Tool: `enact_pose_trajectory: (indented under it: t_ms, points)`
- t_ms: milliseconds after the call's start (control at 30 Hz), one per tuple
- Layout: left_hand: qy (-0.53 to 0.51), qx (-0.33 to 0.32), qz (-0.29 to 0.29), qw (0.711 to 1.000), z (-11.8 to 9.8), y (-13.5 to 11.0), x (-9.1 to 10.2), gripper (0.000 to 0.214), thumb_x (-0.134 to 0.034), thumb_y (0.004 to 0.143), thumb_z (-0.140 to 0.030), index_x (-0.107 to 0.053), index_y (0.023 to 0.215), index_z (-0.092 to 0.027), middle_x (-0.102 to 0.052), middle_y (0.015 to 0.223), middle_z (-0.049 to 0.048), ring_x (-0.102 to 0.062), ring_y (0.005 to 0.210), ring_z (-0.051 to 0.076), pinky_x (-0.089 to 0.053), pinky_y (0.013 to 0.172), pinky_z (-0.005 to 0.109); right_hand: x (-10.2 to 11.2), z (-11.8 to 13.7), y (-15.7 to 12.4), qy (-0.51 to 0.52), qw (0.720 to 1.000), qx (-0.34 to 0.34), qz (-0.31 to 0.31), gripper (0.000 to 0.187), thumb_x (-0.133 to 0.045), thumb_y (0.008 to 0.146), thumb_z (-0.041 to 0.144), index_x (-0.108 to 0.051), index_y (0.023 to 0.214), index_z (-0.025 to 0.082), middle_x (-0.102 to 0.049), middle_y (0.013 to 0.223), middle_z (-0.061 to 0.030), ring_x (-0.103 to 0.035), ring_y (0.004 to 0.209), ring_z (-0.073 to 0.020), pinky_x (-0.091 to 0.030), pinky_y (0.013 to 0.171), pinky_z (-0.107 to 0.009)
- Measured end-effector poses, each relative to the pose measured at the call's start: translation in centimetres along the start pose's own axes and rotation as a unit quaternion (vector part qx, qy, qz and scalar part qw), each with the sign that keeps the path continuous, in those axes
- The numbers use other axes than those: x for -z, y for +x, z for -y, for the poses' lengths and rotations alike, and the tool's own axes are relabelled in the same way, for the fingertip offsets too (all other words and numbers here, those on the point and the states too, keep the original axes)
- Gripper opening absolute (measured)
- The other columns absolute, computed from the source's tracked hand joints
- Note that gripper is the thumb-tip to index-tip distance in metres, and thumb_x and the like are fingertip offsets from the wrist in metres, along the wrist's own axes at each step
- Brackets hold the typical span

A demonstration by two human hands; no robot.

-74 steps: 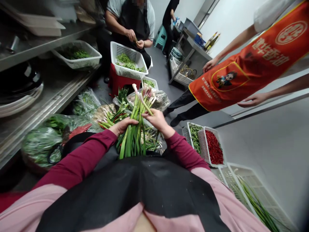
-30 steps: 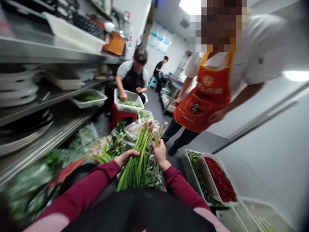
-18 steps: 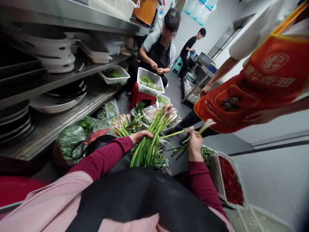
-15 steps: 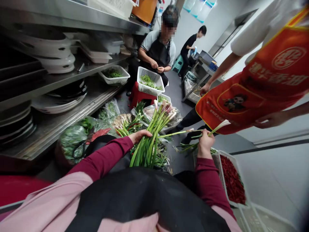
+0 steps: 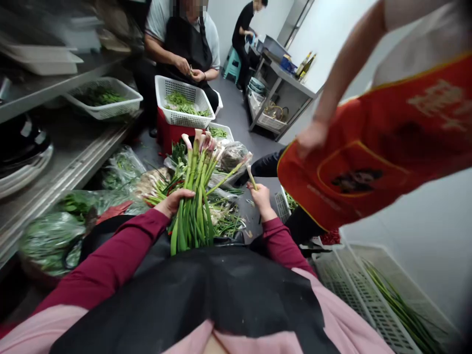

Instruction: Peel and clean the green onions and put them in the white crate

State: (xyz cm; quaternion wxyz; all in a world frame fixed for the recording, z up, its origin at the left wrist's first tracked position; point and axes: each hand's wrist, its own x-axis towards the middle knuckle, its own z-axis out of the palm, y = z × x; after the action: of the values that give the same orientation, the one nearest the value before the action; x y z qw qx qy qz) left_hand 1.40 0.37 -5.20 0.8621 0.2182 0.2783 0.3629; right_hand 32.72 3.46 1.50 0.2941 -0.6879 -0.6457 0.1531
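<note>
We see the left hand (image 5: pixel 175 200) clasping 1 thick bunch of green stalks (image 5: pixel 193 184), its thumb across them; they stand nearly upright in front of the smooth black apron (image 5: pixel 191 300), with rounded, pale purple-tinged bulbs on top and flat, glossy leaves below; they overlap too much for us to count. The right hand (image 5: pixel 260 195) pinches 1 slim, pale stalk (image 5: pixel 251 176), apart from the bunch.

Beyond, we find 1 latticed white plastic basket (image 5: pixel 184 119) of small green pieces on 1 red stool (image 5: pixel 169 137), and 2 glass bottles (image 5: pixel 307 69) on 1 steel table (image 5: pixel 282 73). At left lies 1 wrinkled clear bag (image 5: pixel 53 241) of leafy greens. We count 3 other people: 1 seated behind the basket, 1 in black farther back, and 1 standing at right in a red, yellow-edged cloth apron (image 5: pixel 354 152).
</note>
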Motion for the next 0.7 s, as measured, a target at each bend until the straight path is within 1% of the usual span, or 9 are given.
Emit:
enact_pose_trajectory:
  t_ms: [67,133,167,233,300,367,433,567,700]
  points:
    - [0.008,-0.003,-0.01,1.0,0.1,-0.1,-0.2,0.045,-0.06,0.061,-0.02,-0.071,0.102,-0.005,-0.073,0.068,0.0138,-0.068,0.057,0.025,-0.057,0.059,0.035,-0.3,1.2,-1.0,0.004,0.995,0.069,-0.078,0.039,-0.05,0.084,0.048,-0.071,0.083,0.015,-0.065,0.076,-0.0066,-0.058,0.071,-0.0163,-0.044,0.068,-0.026]
    - [0.017,-0.003,-0.009,1.0,0.1,-0.1,-0.3,0.045,-0.06,0.061,-0.019,-0.071,0.103,-0.006,-0.073,0.069,0.0135,-0.068,0.056,0.025,-0.057,0.059,0.035,0.4,2.9,-1.2,-0.01,0.982,0.163,-0.096,0.034,-0.049,0.086,0.04,-0.07,0.095,0.015,-0.064,0.084,-0.0075,-0.058,0.076,-0.016,-0.045,0.073,-0.026]
    - [0.021,-0.002,-0.005,1.0,0.1,-0.1,-0.3,0.045,-0.059,0.062,-0.019,-0.071,0.103,-0.006,-0.073,0.07,0.0137,-0.068,0.057,0.026,-0.057,0.058,0.036,0.9,4.0,-1.0,-0.032,0.974,0.214,-0.073,0.032,-0.05,0.086,0.036,-0.069,0.103,0.016,-0.063,0.089,-0.0078,-0.058,0.08,-0.0159,-0.045,0.075,-0.026]
    - [0.028,0.002,0.007,1.0,0.0,0.0,-0.4,0.047,-0.06,0.062,-0.019,-0.07,0.105,-0.006,-0.073,0.073,0.0145,-0.068,0.059,0.027,-0.057,0.058,0.036,1.9,6.2,-0.1,-0.102,0.95,0.294,0.016,0.032,-0.055,0.084,0.03,-0.066,0.112,0.02,-0.06,0.099,-0.0079,-0.057,0.085,-0.0155,-0.044,0.075,-0.024]
    - [0.037,-0.003,0.014,0.999,0.0,0.2,-0.5,0.049,-0.06,0.061,-0.018,-0.069,0.108,-0.005,-0.073,0.073,0.0149,-0.068,0.059,0.027,-0.057,0.057,0.037,2.4,8.2,1.1,-0.187,0.919,0.328,0.113,0.028,-0.059,0.082,0.029,-0.07,0.106,0.021,-0.059,0.101,-0.0075,-0.057,0.081,-0.0143,-0.042,0.068,-0.023]
    - [0.046,-0.013,0.014,0.999,0.0,0.4,-0.6,0.049,-0.06,0.061,-0.018,-0.069,0.107,-0.005,-0.073,0.072,0.015,-0.068,0.058,0.028,-0.056,0.055,0.037,2.5,9.5,2.5,-0.245,0.893,0.33,0.185,0.019,-0.062,0.08,0.03,-0.074,0.091,0.018,-0.061,0.094,-0.0068,-0.056,0.073,-0.0126,-0.038,0.062,-0.022]
    - [0.053,-0.03,0.0,0.998,0.0,0.4,-0.7,0.047,-0.062,0.059,-0.018,-0.07,0.103,-0.005,-0.072,0.069,0.0146,-0.067,0.056,0.027,-0.056,0.053,0.036,2.3,9.9,3.8,-0.254,0.88,0.317,0.245,0.015,-0.067,0.075,0.029,-0.074,0.079,0.016,-0.063,0.085,-0.0052,-0.054,0.068,-0.0111,-0.035,0.059,-0.021]
    - [0.057,-0.061,-0.023,0.996,-0.2,-0.1,-1.4,0.041,-0.064,0.056,-0.016,-0.073,0.094,-0.005,-0.072,0.066,0.0138,-0.066,0.053,0.025,-0.056,0.053,0.035,1.7,9.2,5.4,-0.19,0.881,0.27,0.338,0.009,-0.072,0.069,0.023,-0.072,0.071,0.014,-0.064,0.073,-0.0009,-0.051,0.063,-0.0088,-0.035,0.06,-0.02]
    - [0.052,-0.073,-0.004,0.996,-0.6,-0.8,-2.1,0.038,-0.065,0.058,-0.016,-0.073,0.094,-0.006,-0.073,0.072,0.0145,-0.068,0.06,0.026,-0.057,0.063,0.037,1.2,8.4,5.4,-0.181,0.887,0.206,0.37,0.009,-0.068,0.071,0.021,-0.07,0.072,0.013,-0.062,0.069,0.0004,-0.051,0.062,-0.009,-0.035,0.058,-0.02]
